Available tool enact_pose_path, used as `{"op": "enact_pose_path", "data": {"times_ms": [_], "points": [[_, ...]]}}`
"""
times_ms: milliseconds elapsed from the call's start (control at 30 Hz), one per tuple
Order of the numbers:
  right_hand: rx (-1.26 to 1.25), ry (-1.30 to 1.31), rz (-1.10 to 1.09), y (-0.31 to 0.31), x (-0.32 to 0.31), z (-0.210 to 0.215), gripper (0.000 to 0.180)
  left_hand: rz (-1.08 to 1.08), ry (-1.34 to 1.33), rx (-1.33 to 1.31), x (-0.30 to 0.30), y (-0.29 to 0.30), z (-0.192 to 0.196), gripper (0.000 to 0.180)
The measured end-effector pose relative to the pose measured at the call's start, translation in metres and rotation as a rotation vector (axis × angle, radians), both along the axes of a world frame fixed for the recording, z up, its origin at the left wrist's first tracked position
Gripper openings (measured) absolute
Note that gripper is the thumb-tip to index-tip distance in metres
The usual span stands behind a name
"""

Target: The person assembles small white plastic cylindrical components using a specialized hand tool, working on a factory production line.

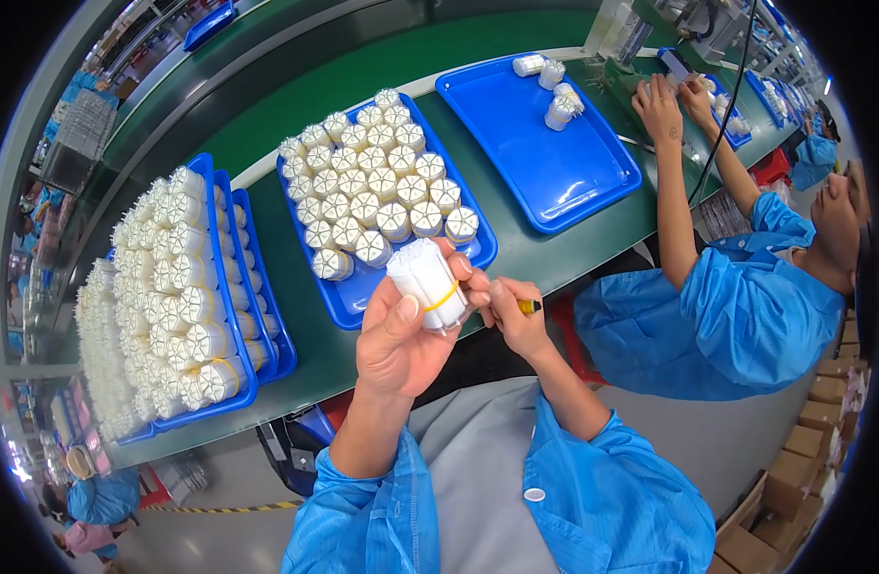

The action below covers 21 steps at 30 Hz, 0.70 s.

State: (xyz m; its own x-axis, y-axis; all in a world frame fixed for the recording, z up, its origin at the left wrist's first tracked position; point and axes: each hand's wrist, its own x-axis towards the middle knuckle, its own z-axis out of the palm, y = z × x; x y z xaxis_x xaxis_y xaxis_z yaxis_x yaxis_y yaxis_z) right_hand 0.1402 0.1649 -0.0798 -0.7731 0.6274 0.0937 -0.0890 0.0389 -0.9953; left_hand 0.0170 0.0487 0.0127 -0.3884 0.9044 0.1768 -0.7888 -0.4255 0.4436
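Observation:
My left hand (393,349) holds up a bundle of white tubes (422,273) with a yellow band around it, fingers wrapped behind and thumb in front. The bundle is tilted above the near edge of the bench. Close against its right side, my right hand (519,323) grips a short yellow tool with a black end (529,306). Its working tip is hidden by my fingers, so I cannot tell if it touches the bundle. Just beyond my hands lies a blue tray (480,239) filled with rows of similar white bundles.
On the left stand stacked blue trays (231,297) full of bundles. A blue tray (545,182) to the right carries a few bundles at its far end. Beyond it a co-worker's hands (661,107) work at the green bench (607,230). A dark cable (736,91) hangs there.

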Motion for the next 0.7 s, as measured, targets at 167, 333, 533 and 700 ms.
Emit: {"op": "enact_pose_path", "data": {"times_ms": [167, 333, 533, 700], "points": [[-0.028, 0.026, 0.008, -0.002, 0.000, -0.004, 0.042, -0.034, -0.068, 0.082, 0.004, 0.004, -0.008, 0.060], [-0.001, 0.041, 0.011, -0.001, 0.001, -0.004, 0.042, -0.023, -0.015, 0.123, 0.005, 0.007, -0.011, 0.058], [-0.015, 0.099, -0.003, -0.003, 0.000, -0.010, 0.042, 0.018, 0.245, 0.173, 0.004, 0.005, -0.022, 0.056], [-0.020, 0.107, 0.003, -0.002, -0.001, -0.010, 0.042, 0.102, 0.481, 0.192, -0.003, 0.005, -0.021, 0.053]]}}
